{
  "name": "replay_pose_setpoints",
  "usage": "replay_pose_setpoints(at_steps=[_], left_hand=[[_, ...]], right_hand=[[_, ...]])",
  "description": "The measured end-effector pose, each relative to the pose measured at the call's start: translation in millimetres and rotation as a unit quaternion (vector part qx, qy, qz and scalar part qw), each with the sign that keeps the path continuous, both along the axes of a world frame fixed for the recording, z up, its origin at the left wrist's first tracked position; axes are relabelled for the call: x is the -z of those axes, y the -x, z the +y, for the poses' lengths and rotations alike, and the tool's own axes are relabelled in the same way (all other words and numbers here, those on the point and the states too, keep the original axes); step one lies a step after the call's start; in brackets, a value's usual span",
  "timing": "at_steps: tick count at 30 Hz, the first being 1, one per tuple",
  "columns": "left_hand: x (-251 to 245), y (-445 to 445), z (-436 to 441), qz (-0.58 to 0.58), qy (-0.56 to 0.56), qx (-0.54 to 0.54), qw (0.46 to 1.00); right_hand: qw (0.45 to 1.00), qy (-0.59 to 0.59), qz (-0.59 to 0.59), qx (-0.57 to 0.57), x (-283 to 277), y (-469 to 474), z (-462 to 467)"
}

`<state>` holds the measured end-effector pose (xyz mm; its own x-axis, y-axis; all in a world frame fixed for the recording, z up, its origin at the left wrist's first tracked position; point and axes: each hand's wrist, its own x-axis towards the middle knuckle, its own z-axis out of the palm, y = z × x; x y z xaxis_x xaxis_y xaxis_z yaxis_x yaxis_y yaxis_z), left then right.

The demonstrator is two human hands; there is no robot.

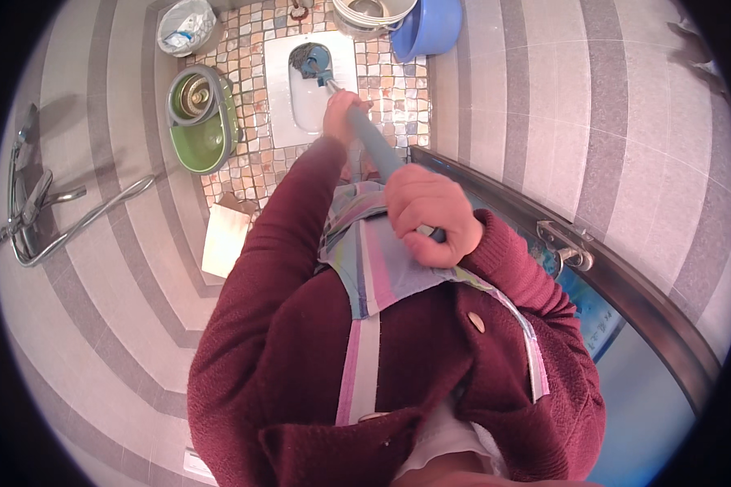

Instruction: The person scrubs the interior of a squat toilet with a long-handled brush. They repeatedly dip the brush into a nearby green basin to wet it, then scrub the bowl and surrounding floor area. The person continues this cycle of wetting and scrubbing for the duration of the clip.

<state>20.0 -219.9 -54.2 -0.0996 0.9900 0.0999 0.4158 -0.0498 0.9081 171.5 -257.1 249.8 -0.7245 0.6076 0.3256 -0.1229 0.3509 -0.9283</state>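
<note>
My right hand (435, 213) is closed around the upper end of a mop's blue-grey handle (374, 143). Farther down the same handle, near its metal part, my left hand (341, 115) grips it. The mop head (310, 61), with a blue-green plate and dark grey strands, rests in the upper end of the basin of a white squat toilet (309, 109). Both sleeves are dark red, and a striped apron (365, 268) hangs over my front.
A green and grey mop bucket (204, 146) stands left of the toilet, below a lined waste bin (186, 30). White (371, 18) and blue (438, 30) buckets stand at the upper right. A door (585, 262) is close on the right; shower fittings (30, 213) are on the left wall.
</note>
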Motion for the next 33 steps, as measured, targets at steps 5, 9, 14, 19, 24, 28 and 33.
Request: replay_pose_setpoints(at_steps=[5,9,14,19,24,28,33], left_hand=[[-13,-10,8,0.03,-0.109,-0.023,0.993],[-37,-58,-5,-0.023,-0.15,-0.134,0.979],[-41,-49,27,0.016,-0.027,0.09,0.995],[-52,-49,71,0.118,0.044,0.429,0.895],[-59,-62,66,0.106,0.106,0.554,0.819],[-67,-61,35,0.127,0.104,0.533,0.83],[-93,-61,1,0.112,0.052,0.469,0.874]], right_hand=[[0.984,0.046,0.065,0.158,3,-12,-3],[0.953,0.113,0.122,0.252,7,-18,-4],[0.906,0.147,0.148,0.368,10,-34,-2],[0.804,0.22,0.196,0.516,6,-56,1],[0.777,0.212,0.17,0.567,5,-72,-26],[0.831,0.148,0.117,0.524,-3,-73,-48],[0.858,0.114,0.133,0.484,-33,-73,-55]])
